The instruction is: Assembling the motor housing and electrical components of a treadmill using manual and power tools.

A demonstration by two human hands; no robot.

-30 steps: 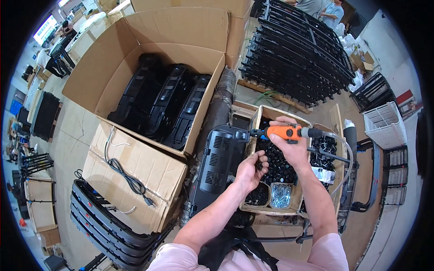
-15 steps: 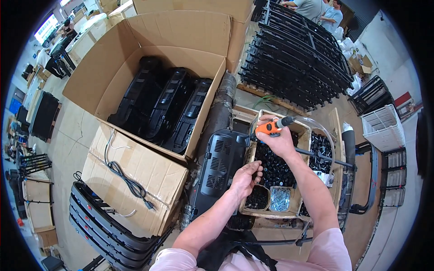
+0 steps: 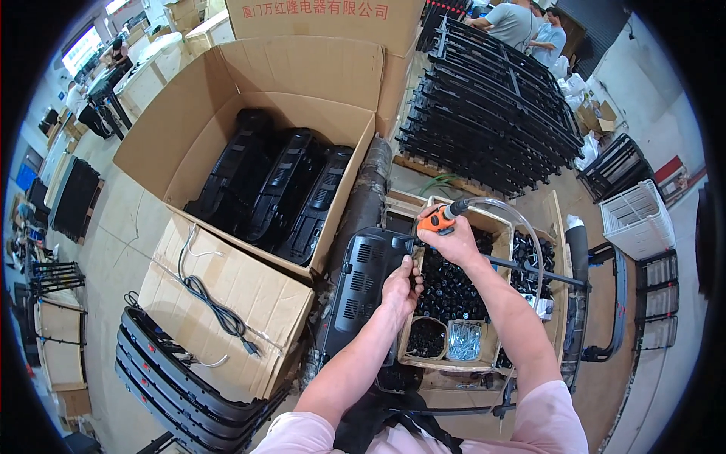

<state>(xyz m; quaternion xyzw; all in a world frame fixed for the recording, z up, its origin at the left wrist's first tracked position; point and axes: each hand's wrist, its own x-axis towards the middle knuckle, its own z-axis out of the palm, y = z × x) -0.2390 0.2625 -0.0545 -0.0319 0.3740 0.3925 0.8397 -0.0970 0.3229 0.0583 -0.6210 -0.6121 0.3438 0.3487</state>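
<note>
My right hand (image 3: 454, 244) is wrapped round an orange and black power screwdriver (image 3: 435, 220). A clear hose (image 3: 522, 219) curves from its rear end over the parts bin. The tool's front points left toward the upper right corner of a black vented plastic cover (image 3: 361, 261), though the tip is hidden. My left hand (image 3: 401, 286) is closed at the cover's right edge, thumb and fingers pinched together. Whatever lies between those fingers is too small or hidden to name. Beside both hands stands a wooden bin (image 3: 408, 362) holding many small black parts (image 3: 446, 291).
Small containers hold silver screws (image 3: 463, 342) and dark small parts (image 3: 426, 337). A large carton (image 3: 166, 144) with black covers stands left, near a flat carton (image 3: 227, 280) bearing a black cable (image 3: 208, 299). Stacked black frames (image 3: 491, 106) stand ahead; people work beyond. A black bar (image 3: 537, 271) crosses the bin.
My left hand has moved up and left to the cover's right edge. The right hand and screwdriver have shifted slightly left, toward the cover's corner. The view has tilted up a little.
</note>
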